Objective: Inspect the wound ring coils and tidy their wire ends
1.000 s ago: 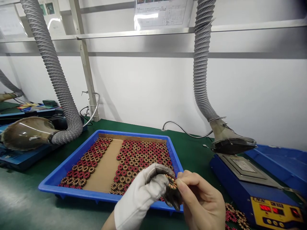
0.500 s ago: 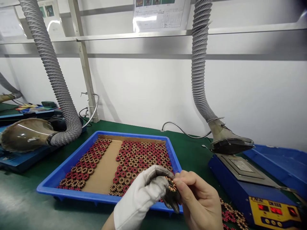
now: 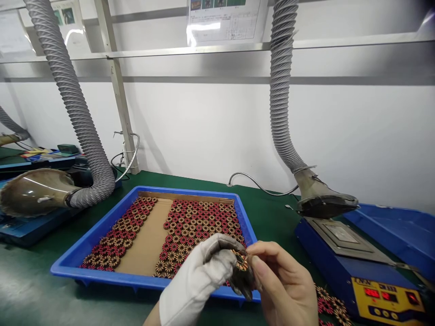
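Observation:
My left hand (image 3: 210, 271), in a white glove with dark, soiled fingertips, grips a small wire-wound ring coil (image 3: 242, 261) with copper-coloured windings. The coil is tilted, and part of it is hidden by the glove. My bare right hand (image 3: 283, 283) pinches at the coil's right edge with thumb and index finger. Whether a loose wire end lies between those fingertips is too small to tell. Both hands are above the front right edge of a blue tray (image 3: 112, 278), where many red and copper-coloured coils (image 3: 204, 222) lie in rows on cardboard.
Right of my hands stands a blue heated unit (image 3: 340, 267) with a yellow display panel (image 3: 387, 301). A fume hood on a ribbed hose (image 3: 280, 90) hangs over it. More loose coils (image 3: 331, 305) lie beside the unit. Another hood (image 3: 37, 192) is at left.
The coil has turned slightly in my gloved fingers. My right thumb and index have shifted a little along its edge. The view has moved slightly; the tray's coils look the same.

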A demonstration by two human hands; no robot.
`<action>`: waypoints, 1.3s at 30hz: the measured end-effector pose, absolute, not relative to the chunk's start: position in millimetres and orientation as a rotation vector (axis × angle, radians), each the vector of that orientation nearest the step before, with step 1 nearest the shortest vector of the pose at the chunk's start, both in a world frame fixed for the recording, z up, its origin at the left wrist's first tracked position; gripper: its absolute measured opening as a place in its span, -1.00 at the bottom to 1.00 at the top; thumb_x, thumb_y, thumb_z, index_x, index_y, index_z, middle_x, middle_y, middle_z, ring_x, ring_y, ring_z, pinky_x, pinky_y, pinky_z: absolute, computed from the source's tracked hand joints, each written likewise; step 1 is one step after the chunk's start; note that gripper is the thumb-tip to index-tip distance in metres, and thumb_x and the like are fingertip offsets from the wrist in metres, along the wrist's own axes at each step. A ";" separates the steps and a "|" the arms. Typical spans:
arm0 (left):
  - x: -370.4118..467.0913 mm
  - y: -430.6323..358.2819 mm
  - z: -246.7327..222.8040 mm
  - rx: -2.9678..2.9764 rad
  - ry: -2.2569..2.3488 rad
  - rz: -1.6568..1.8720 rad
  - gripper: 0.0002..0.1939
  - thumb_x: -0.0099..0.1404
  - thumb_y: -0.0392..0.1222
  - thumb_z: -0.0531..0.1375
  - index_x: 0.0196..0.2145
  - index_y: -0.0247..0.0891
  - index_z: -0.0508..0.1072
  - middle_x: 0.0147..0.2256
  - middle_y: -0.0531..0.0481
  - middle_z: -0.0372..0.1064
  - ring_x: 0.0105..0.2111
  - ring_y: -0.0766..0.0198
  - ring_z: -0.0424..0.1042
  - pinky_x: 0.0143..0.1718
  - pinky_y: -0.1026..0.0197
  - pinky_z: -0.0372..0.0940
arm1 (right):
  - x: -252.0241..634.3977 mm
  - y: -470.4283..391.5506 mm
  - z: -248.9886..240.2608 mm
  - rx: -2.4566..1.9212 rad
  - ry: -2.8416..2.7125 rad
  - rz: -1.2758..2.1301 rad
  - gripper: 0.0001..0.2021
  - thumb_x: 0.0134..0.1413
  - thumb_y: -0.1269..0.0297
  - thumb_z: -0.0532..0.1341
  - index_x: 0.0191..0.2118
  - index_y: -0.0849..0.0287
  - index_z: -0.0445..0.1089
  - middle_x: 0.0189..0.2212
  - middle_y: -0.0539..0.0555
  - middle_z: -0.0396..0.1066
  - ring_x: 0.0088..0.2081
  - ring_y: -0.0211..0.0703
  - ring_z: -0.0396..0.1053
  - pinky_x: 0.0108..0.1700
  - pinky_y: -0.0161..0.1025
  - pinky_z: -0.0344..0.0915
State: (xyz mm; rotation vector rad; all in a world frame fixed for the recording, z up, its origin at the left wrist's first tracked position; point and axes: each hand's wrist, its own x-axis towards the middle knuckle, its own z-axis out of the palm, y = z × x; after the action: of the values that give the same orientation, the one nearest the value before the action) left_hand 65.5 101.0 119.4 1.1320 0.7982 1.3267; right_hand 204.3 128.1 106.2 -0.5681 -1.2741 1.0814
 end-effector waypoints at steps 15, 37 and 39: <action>60.9 101.2 118.1 1.146 0.725 1.268 -0.67 0.32 0.06 0.21 -0.18 -0.28 0.46 -0.35 -0.03 0.34 -0.33 0.25 0.33 -0.26 0.20 0.28 | 205.4 134.6 109.5 -0.517 -1.240 1.323 -0.75 0.09 0.16 0.37 -0.48 0.20 0.48 -0.67 -0.06 0.22 -0.65 -0.41 0.09 -0.62 -0.46 0.05; 60.3 100.1 125.8 1.136 0.784 1.331 -0.70 0.28 0.04 0.26 -0.21 -0.27 0.49 -0.32 -0.01 0.38 -0.35 0.33 0.35 -0.26 0.31 0.33 | 212.8 135.2 110.2 -0.535 -1.551 1.071 -0.82 0.20 0.26 0.27 -0.42 0.10 0.52 -0.57 -0.03 0.33 -0.54 -0.29 0.20 -0.52 -0.37 0.14; 60.1 99.7 124.3 1.135 0.799 1.321 -0.68 0.29 0.04 0.25 -0.19 -0.28 0.49 -0.31 -0.02 0.38 -0.35 0.31 0.35 -0.26 0.28 0.32 | 211.4 135.3 108.9 -0.521 -1.520 1.054 -0.83 0.19 0.29 0.27 -0.43 0.11 0.53 -0.58 -0.03 0.31 -0.54 -0.29 0.20 -0.52 -0.36 0.13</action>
State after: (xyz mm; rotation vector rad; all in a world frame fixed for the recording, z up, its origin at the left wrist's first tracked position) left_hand 60.1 99.7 124.3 1.1349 0.7989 1.3209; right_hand 211.4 135.3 108.9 -0.5207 -1.5202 1.0544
